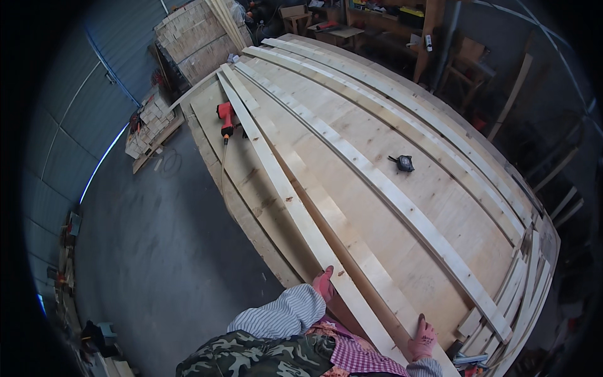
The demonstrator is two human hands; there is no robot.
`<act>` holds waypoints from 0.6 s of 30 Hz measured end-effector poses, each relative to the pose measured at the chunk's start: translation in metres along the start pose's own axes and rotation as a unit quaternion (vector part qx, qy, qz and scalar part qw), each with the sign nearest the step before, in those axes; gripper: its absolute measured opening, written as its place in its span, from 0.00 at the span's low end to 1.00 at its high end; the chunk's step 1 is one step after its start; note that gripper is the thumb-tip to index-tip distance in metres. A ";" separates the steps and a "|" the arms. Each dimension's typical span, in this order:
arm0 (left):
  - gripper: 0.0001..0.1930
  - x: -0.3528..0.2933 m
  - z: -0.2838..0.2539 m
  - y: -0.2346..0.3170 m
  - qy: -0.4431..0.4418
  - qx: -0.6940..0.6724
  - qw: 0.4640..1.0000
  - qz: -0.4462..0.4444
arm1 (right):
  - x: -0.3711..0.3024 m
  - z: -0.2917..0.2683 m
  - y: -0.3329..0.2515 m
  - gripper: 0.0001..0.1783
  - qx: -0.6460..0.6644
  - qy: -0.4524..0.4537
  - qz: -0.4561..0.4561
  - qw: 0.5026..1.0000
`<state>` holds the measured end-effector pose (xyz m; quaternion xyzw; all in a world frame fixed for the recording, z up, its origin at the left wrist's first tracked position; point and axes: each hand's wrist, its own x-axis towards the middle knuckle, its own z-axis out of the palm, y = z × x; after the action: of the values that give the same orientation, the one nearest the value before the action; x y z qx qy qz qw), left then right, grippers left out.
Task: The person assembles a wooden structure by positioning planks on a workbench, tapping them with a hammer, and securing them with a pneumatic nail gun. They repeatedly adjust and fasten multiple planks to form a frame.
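Note:
My left hand [323, 284], in a pink glove, grips the left edge of a long wooden board [290, 200], thumb on top and the other fingers out of sight underneath. My right hand [423, 340], also in a pink glove, holds the right edge of a second long board [352, 232] near its close end, thumb pointing away from me. The two boards run side by side along a large plywood-topped table [402, 220], with a dark gap between them. A red nail gun [226, 118] with a hose lies left of the boards, toward their far ends.
Several more strips [377, 169] lie lengthwise on the table. A dark tape measure [404, 163] rests between them. Short wood pieces [518, 289] are piled at the near right corner. Stacked timber [154, 122] stands on the floor at the left, and shelves [396, 25] stand behind.

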<state>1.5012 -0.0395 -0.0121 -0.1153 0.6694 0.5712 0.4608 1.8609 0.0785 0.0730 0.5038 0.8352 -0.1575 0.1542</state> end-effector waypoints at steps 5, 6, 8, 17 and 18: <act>0.19 0.014 0.007 -0.003 0.049 -0.091 0.994 -0.040 | 0.009 -0.064 0.029 0.47 0.146 -0.089 -0.006 0.985; 0.18 0.014 0.009 -0.005 0.060 -0.107 0.991 -0.050 | 0.013 -0.080 0.032 0.47 0.162 -0.086 -0.045 0.982; 0.19 0.015 0.009 -0.005 0.061 -0.075 0.994 -0.060 | 0.020 -0.108 0.037 0.47 0.154 -0.111 -0.023 0.981; 0.22 0.025 -0.004 0.015 -0.274 -0.256 0.921 -0.103 | -0.003 -0.223 0.014 0.41 0.020 0.109 -0.062 0.992; 0.23 0.028 -0.006 0.022 -0.297 -0.270 0.905 -0.140 | -0.012 -0.233 0.013 0.42 0.013 0.123 -0.083 0.989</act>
<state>1.4680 -0.0268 -0.0189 -0.1529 0.2985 0.6679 0.6645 1.8547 0.1728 0.2870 0.4505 0.8844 -0.1178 0.0303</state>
